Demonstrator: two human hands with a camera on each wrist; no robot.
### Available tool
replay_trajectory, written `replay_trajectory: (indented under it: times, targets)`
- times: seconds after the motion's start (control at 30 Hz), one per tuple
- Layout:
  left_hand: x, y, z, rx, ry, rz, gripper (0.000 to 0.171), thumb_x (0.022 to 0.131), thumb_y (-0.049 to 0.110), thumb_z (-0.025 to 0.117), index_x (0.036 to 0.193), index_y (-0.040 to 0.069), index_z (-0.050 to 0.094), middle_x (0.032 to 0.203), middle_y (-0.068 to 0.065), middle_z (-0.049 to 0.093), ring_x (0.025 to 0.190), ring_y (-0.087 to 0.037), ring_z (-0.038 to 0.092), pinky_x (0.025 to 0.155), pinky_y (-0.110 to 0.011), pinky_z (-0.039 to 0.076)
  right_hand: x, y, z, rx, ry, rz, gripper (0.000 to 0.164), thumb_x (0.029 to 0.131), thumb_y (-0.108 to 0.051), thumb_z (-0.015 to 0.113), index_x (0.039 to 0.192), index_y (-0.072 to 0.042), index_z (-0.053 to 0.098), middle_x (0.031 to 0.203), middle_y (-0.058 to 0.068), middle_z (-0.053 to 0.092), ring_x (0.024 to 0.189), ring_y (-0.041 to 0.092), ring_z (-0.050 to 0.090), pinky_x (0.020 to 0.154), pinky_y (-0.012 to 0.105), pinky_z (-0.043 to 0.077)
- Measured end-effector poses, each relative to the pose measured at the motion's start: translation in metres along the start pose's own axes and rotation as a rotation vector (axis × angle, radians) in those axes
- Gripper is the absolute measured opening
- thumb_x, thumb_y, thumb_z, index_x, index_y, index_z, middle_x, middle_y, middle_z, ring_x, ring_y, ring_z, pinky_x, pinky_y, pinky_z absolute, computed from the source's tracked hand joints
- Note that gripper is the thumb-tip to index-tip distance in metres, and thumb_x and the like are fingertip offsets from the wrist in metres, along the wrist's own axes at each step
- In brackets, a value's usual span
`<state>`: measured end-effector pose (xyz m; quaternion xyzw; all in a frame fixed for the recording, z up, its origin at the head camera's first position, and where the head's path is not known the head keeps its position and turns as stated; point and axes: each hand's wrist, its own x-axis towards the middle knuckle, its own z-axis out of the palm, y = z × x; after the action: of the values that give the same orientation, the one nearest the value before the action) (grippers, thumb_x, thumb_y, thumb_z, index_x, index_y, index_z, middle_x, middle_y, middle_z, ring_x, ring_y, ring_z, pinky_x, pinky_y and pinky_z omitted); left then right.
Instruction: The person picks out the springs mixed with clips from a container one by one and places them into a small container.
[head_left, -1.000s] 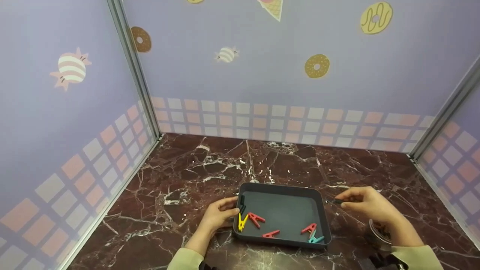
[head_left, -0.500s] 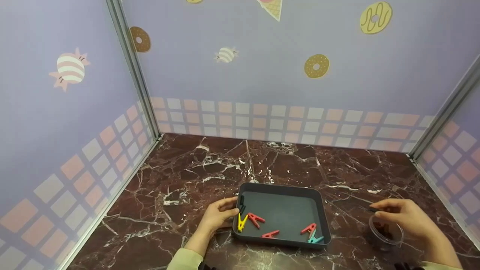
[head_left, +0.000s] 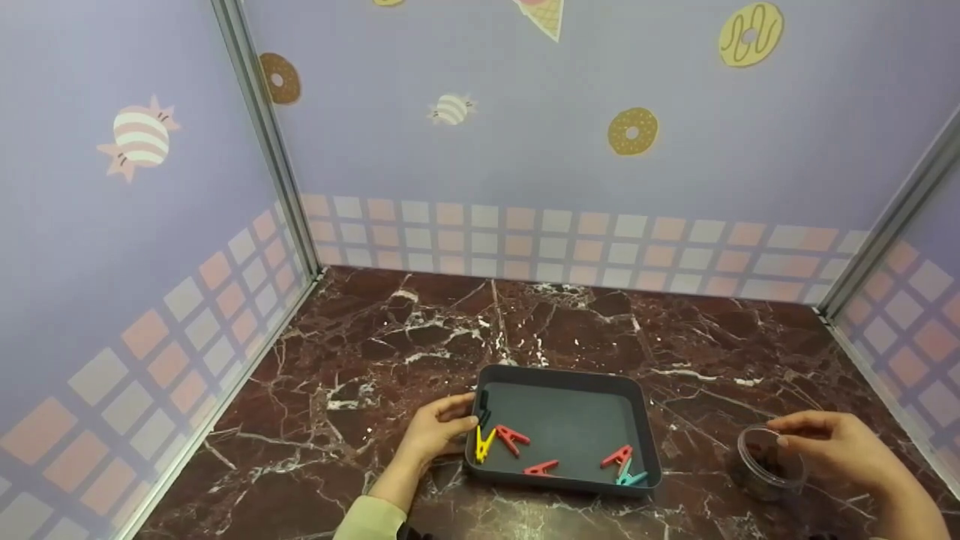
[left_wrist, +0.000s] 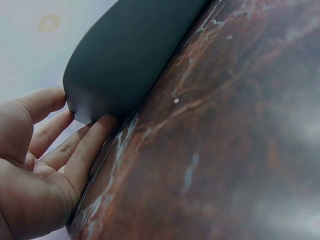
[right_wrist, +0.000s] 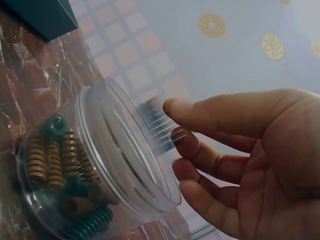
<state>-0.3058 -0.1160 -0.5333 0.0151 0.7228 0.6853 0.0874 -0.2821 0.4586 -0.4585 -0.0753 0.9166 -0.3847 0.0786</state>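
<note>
My right hand point(head_left: 832, 442) is over the mouth of a clear round jar point(head_left: 763, 471). Beside its thumb and forefinger tips, which are parted, a dark spring point(right_wrist: 159, 127) shows motion-blurred at the jar's opening in the right wrist view. Brown and teal coil springs point(right_wrist: 92, 222) lie inside the jar. My left hand point(head_left: 435, 431) rests against the outer left wall of a dark grey tray point(head_left: 652, 442), its thumb tip at the rim. The tray holds red clothespins point(head_left: 511, 438), a yellow clothespin point(head_left: 485, 444), a teal clothespin point(head_left: 631, 475) and a dark clothespin point(head_left: 484, 411).
The tray and jar stand on a dark red marbled table point(head_left: 405, 330). Patterned panels point(head_left: 525, 135) enclose it at the back and on both sides, joined by grey metal corner posts point(head_left: 270, 142).
My right hand has moved from beside the tray rightward to the jar, and the dark spring has come away from its fingertips. The left hand and tray have stayed in place.
</note>
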Motion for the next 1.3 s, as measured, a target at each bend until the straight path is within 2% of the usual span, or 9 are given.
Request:
replay_trajectory:
  times: [0.07, 0.2, 0.23, 0.43, 0.57, 0.73, 0.97, 1.17, 1.3]
  targets:
    - [0.0, 0.0, 0.0, -0.005, -0.001, -0.002, 0.053, 0.095, 0.01, 0.073, 0.145, 0.0, 0.057, 0.14, -0.031, 0.06, 0.101, -0.028, 0.074, 0.08, -0.042, 0.065, 0.001, -0.003, 0.001, -0.017, 0.035, 0.007, 0.041, 0.1, -0.026, 0.068, 0.129, 0.002, 0.068, 0.107, -0.013, 0.073, 0.082, -0.004, 0.063, 0.068, 0.024, 0.058]
    - [-0.001, 0.0, 0.001, -0.017, -0.004, -0.01, 0.054, 0.095, 0.011, 0.074, 0.145, 0.0, 0.057, 0.141, -0.031, 0.06, 0.102, -0.029, 0.074, 0.08, -0.043, 0.065, 0.003, -0.011, 0.003, -0.046, 0.069, -0.012, 0.041, 0.102, -0.031, 0.065, 0.132, -0.003, 0.068, 0.117, 0.005, 0.075, 0.086, -0.01, 0.061, 0.071, 0.02, 0.056]
    - [-0.001, 0.0, 0.001, -0.015, -0.003, -0.008, 0.054, 0.095, 0.011, 0.074, 0.144, 0.0, 0.057, 0.141, -0.031, 0.059, 0.104, -0.031, 0.074, 0.081, -0.043, 0.065, 0.004, -0.013, 0.003, -0.06, 0.086, -0.019, 0.04, 0.102, -0.033, 0.065, 0.131, -0.004, 0.068, 0.125, 0.003, 0.073, 0.094, -0.011, 0.062, 0.076, 0.019, 0.055]
    - [-0.001, -0.001, 0.001, 0.064, 0.022, 0.038, 0.052, 0.094, 0.013, 0.075, 0.142, 0.001, 0.06, 0.143, -0.029, 0.059, 0.121, -0.037, 0.067, 0.088, -0.042, 0.063, 0.011, -0.024, 0.006, -0.015, 0.106, -0.058, 0.041, 0.102, -0.032, 0.065, 0.132, -0.004, 0.067, 0.118, -0.018, 0.071, 0.099, -0.012, 0.062, 0.081, 0.015, 0.054]
    - [0.0, -0.002, 0.001, 0.025, 0.012, 0.026, 0.052, 0.096, 0.01, 0.072, 0.144, 0.0, 0.057, 0.143, -0.031, 0.058, 0.113, -0.036, 0.071, 0.086, -0.045, 0.064, 0.015, -0.032, 0.009, -0.005, 0.12, -0.113, 0.036, 0.103, -0.029, 0.065, 0.13, -0.005, 0.069, 0.121, -0.015, 0.071, 0.1, -0.012, 0.063, 0.081, 0.015, 0.054]
    - [0.001, -0.003, 0.0, 0.004, 0.006, 0.032, 0.053, 0.096, 0.008, 0.071, 0.145, -0.002, 0.056, 0.142, -0.033, 0.057, 0.105, -0.034, 0.074, 0.083, -0.045, 0.065, 0.023, -0.043, 0.018, 0.075, 0.107, -0.14, 0.036, 0.102, -0.027, 0.066, 0.129, -0.004, 0.068, 0.12, -0.022, 0.069, 0.102, -0.007, 0.066, 0.084, 0.016, 0.056]
    - [0.001, -0.002, 0.0, 0.014, 0.02, 0.024, 0.053, 0.096, 0.01, 0.072, 0.145, -0.001, 0.056, 0.143, -0.032, 0.057, 0.106, -0.034, 0.073, 0.082, -0.045, 0.065, 0.037, -0.06, 0.035, 0.088, 0.125, -0.237, 0.03, 0.101, -0.018, 0.067, 0.125, 0.001, 0.07, 0.111, -0.023, 0.071, 0.095, 0.0, 0.069, 0.078, 0.02, 0.058]
    - [0.0, -0.001, 0.001, 0.003, 0.017, 0.017, 0.053, 0.095, 0.01, 0.073, 0.144, -0.001, 0.057, 0.144, -0.031, 0.057, 0.108, -0.033, 0.073, 0.082, -0.045, 0.065, 0.05, -0.074, 0.05, 0.158, 0.147, -0.242, 0.029, 0.099, -0.018, 0.07, 0.123, -0.002, 0.071, 0.109, -0.022, 0.072, 0.096, 0.0, 0.069, 0.08, 0.02, 0.057]
    - [-0.002, 0.0, 0.001, 0.0, 0.011, 0.017, 0.053, 0.095, 0.01, 0.073, 0.144, -0.001, 0.057, 0.143, -0.031, 0.058, 0.11, -0.033, 0.072, 0.082, -0.044, 0.065, 0.06, -0.082, 0.059, 0.16, 0.145, -0.31, 0.025, 0.098, -0.014, 0.07, 0.12, -0.001, 0.072, 0.109, -0.021, 0.072, 0.092, 0.003, 0.07, 0.075, 0.021, 0.057]
